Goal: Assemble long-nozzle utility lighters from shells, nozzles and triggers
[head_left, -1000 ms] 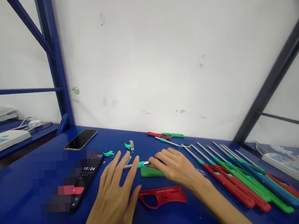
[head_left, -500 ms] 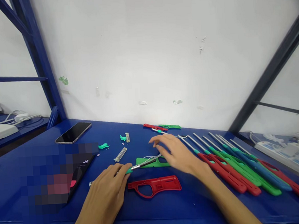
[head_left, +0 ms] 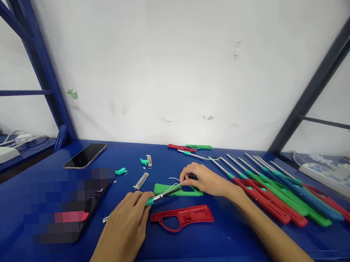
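Observation:
My left hand (head_left: 125, 223) is closed over a metal lighter tube with a teal collar (head_left: 149, 201); the tube's end shows past the wrist side. White wires and a dark lead run from the collar to my right hand (head_left: 203, 180), which pinches a small black part (head_left: 192, 176) at their end. Under the wires lies a green lighter handle half (head_left: 163, 189). In front of it, a red lighter handle half (head_left: 195, 215) lies with its inner side up.
Clear fuel tanks (head_left: 141, 181) and teal triggers (head_left: 121, 171) lie behind my left hand. Several long lighters (head_left: 262, 198) are lined up at right. Another tube (head_left: 194, 155) lies at the back. A phone (head_left: 86, 155) and a dark packet (head_left: 99, 199) are at left.
My right hand has come down from above the green handle half, and its fingers have closed on the black part. My left hand stays on the lighter tube.

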Tool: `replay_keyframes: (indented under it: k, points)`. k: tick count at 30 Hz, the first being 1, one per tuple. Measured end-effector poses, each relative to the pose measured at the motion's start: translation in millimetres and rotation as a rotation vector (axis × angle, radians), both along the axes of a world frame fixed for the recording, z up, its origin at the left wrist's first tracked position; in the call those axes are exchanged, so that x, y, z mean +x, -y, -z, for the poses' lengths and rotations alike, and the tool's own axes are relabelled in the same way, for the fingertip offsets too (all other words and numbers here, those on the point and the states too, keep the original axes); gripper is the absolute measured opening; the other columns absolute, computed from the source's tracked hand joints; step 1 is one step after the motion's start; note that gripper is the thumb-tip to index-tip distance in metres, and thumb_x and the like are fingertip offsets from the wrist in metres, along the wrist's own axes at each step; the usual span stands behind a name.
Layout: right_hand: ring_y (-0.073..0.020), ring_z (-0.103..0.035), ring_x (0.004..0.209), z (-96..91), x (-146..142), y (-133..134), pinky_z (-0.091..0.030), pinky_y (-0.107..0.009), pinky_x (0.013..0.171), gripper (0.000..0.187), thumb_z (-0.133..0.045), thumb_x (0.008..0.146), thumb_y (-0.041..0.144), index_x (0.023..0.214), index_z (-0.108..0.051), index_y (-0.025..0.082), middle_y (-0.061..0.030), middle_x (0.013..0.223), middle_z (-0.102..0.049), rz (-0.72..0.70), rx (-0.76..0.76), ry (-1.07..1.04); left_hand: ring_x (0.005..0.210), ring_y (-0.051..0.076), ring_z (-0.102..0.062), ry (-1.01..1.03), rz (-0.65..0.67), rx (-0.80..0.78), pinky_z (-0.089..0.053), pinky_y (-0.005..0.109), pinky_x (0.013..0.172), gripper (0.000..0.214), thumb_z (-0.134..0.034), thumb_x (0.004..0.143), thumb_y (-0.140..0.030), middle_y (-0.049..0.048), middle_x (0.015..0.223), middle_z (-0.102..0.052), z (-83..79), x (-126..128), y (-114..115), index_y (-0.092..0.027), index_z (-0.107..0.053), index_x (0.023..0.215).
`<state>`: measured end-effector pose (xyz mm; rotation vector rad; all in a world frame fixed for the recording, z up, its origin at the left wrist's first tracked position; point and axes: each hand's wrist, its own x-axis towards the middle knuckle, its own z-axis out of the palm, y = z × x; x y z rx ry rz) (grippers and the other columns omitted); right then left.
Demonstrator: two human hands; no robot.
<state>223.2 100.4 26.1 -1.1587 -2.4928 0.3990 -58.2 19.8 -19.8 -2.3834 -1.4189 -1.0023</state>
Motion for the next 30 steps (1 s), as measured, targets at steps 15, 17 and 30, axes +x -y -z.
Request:
replay_keyframes:
  k: [15,17,30]
  points:
    - [-0.0199,-0.066,0.088,-20.9,3,34,-0.049,-0.033,0.081,0.015,-0.062,0.107,0.026,0.096,-0.072,0.025,-0.0004,0.094,-0.075,0.089,0.064,-0.049,0.083,0.019,-0.079,0.008,0.056,0.006,-0.061,0.027,0.07,0.04,-0.037,0.104,-0.008,0.0028,0.113,-0.073,7.1,-1,0,-0.028,-0.062,0.128]
    - [-0.0218,-0.065,0.088,-17.9,6,47,-0.05,-0.036,0.084,0.017,-0.059,0.108,0.028,0.097,-0.072,0.027,-0.001,0.093,-0.074,0.129,0.077,-0.045,0.081,0.018,-0.078,0.015,0.102,0.045,-0.061,0.028,0.071,0.04,-0.037,0.104,-0.007,0.0034,0.111,-0.072,5.7,0,2,-0.027,-0.062,0.127]
    - [-0.0214,-0.072,0.093,17.4,8,94,-0.053,-0.038,0.097,0.014,-0.062,0.107,0.031,0.099,-0.073,0.031,0.0024,0.103,-0.081,0.224,0.144,-0.289,0.084,0.02,-0.07,-0.073,0.203,0.06,-0.06,0.031,0.071,0.046,-0.04,0.103,-0.004,0.0083,0.113,-0.065,0.7,3,8,-0.028,-0.062,0.136]
